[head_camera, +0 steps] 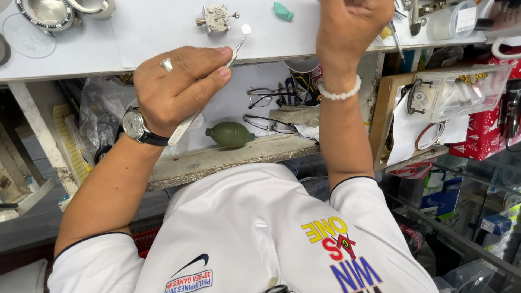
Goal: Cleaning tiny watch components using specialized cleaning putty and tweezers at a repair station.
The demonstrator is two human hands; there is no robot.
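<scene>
White tabletop over a cluttered shelf | left hand pinches tweezers, tips at a small white disc just beside the watch movement | a light, steady grip seems wise | right hand raised, clenched, top cut off; contents unclear.

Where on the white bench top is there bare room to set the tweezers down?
Bare white bench top lies between the watch case and the watch movement. Right of the right hand, tools and a plastic container crowd it.
</scene>
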